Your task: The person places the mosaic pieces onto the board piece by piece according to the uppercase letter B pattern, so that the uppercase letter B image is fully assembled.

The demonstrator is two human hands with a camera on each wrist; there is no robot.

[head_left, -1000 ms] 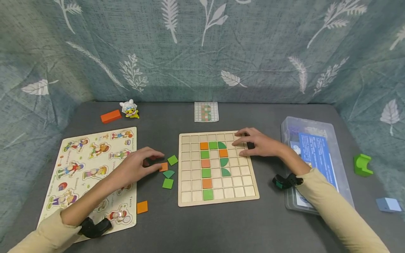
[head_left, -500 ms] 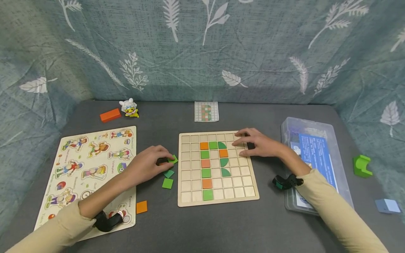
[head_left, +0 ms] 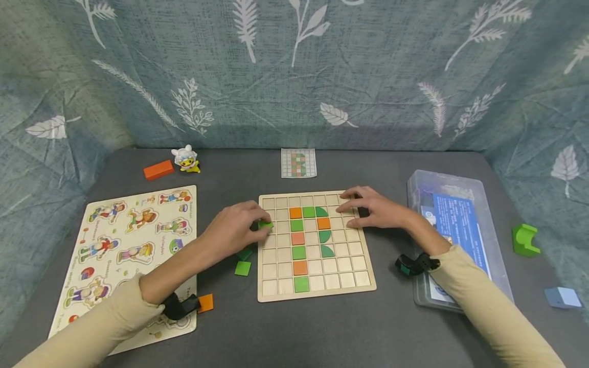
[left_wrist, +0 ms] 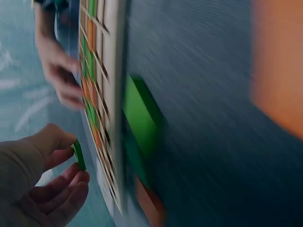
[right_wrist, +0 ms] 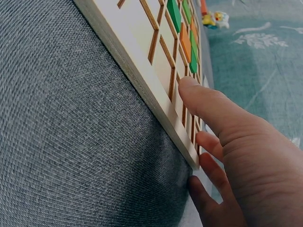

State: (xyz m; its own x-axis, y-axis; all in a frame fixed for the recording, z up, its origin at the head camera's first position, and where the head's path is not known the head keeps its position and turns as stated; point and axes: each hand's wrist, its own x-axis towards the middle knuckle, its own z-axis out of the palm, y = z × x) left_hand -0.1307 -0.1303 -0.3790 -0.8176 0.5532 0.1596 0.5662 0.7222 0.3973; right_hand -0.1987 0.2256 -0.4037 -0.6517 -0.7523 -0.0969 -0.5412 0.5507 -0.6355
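Observation:
Between thumb and fingers my left hand (head_left: 233, 227) pinches a light green square tile (head_left: 265, 224), held over the left edge of the wooden grid board (head_left: 317, 296). The left wrist view shows the same green tile (left_wrist: 79, 154) at the fingertips. My right hand (head_left: 375, 208) rests with spread, relaxed fingers on the board's upper right part. On the board, orange and green square tiles (head_left: 299, 252) form a column, with a top row and green quarter-circle tiles (head_left: 327, 251) to its right. Beside the board lie another green square (head_left: 242, 268) and a dark green piece (head_left: 244, 254), partly hidden by my left hand.
A small pattern card (head_left: 298, 163) lies behind the board. To the left are a picture puzzle board (head_left: 115, 245), an orange tile (head_left: 206, 302), a red block (head_left: 158, 169) and a toy figure (head_left: 186, 159). A plastic box (head_left: 460, 230), green block (head_left: 525, 240) and blue block (head_left: 562, 297) lie right.
My left hand has moved right from the loose tiles, picked up the green square and carried it to the board's left edge. My right hand has stayed in place.

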